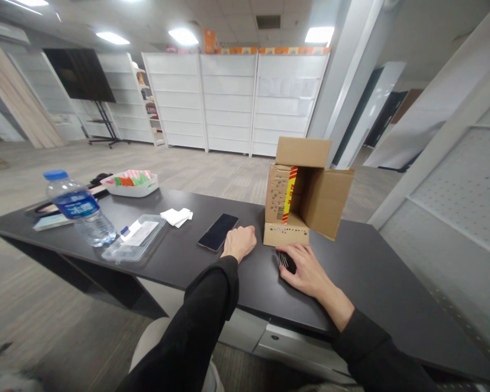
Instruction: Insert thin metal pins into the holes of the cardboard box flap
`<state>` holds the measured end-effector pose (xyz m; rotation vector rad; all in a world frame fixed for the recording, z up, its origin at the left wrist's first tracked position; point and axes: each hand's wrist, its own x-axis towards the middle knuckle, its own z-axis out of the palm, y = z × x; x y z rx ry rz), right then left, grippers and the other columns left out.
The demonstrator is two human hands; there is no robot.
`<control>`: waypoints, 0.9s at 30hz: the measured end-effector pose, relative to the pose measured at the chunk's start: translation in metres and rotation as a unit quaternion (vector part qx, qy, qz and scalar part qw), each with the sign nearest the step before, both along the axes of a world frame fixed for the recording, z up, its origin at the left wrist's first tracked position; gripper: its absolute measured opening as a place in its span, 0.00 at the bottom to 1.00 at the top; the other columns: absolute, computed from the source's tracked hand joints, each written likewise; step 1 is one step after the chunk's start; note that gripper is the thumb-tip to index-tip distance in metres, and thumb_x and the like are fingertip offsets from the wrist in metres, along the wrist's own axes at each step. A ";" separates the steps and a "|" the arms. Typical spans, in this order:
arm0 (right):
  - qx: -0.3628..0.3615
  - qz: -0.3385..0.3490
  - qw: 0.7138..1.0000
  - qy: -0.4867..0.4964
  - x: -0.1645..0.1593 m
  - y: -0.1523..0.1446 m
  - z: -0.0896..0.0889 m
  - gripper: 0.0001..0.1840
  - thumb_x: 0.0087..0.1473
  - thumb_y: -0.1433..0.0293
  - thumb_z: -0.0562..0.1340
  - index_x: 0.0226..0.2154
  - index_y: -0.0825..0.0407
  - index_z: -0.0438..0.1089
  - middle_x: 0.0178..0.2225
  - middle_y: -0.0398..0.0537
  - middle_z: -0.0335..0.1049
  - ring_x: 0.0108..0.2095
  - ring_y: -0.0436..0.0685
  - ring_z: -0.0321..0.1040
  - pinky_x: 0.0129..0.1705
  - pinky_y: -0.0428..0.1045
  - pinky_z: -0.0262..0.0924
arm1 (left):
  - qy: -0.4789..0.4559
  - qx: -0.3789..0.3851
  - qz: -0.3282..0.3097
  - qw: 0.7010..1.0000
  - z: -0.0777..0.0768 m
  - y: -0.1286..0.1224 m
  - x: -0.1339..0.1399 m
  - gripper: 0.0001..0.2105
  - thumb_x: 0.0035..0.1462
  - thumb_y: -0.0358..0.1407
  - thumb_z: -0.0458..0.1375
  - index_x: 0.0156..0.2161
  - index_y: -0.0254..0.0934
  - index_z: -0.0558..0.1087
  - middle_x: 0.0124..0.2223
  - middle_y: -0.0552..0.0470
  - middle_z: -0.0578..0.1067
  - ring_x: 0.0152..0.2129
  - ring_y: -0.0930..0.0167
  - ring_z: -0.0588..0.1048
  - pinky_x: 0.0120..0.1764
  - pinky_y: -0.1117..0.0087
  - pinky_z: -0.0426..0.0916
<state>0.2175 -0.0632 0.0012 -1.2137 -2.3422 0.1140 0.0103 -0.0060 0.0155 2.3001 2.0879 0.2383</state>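
My right hand [306, 270] is curled around a small stack of dark, thin cards [286, 261] with pale edges, low over the desk before the cardboard box. Thumb and fingers grip its sides, and the palm covers part of it. My left hand [240, 243] is closed like a fist on the desktop, just right of a black smartphone [218, 231]. Whatever it may hold is hidden. The open cardboard box [278, 193] stands with its opening facing me and its flaps spread; yellow-and-red tape runs down one edge.
On the dark desk [371, 277], a clear plastic case [136, 239], folded white tissues [176, 216] and a water bottle [79, 207] lie or stand to the left. Behind them is a white basket [133, 188] of colourful packets. A perforated white panel [457, 212] borders the right side.
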 end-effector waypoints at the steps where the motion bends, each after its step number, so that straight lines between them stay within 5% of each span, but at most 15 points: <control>1: -0.001 0.000 1.000 0.002 0.000 0.000 0.000 0.21 0.48 0.70 0.60 0.48 0.50 0.66 0.45 0.50 0.72 0.47 0.60 0.65 0.51 0.56 0.52 | 0.001 -0.001 0.002 1.000 0.000 0.000 0.000 0.18 0.62 0.35 0.42 0.43 0.39 0.74 0.40 0.41 0.78 0.40 0.61 0.77 0.42 0.63 0.68; 27: -0.003 0.014 1.000 0.001 0.000 0.002 -0.001 0.19 0.50 0.69 0.59 0.47 0.50 0.67 0.43 0.52 0.72 0.45 0.61 0.66 0.50 0.57 0.54 | 0.010 0.014 -0.024 1.000 -0.004 -0.001 -0.001 0.17 0.62 0.35 0.41 0.43 0.39 0.73 0.38 0.41 0.79 0.38 0.60 0.78 0.40 0.62 0.69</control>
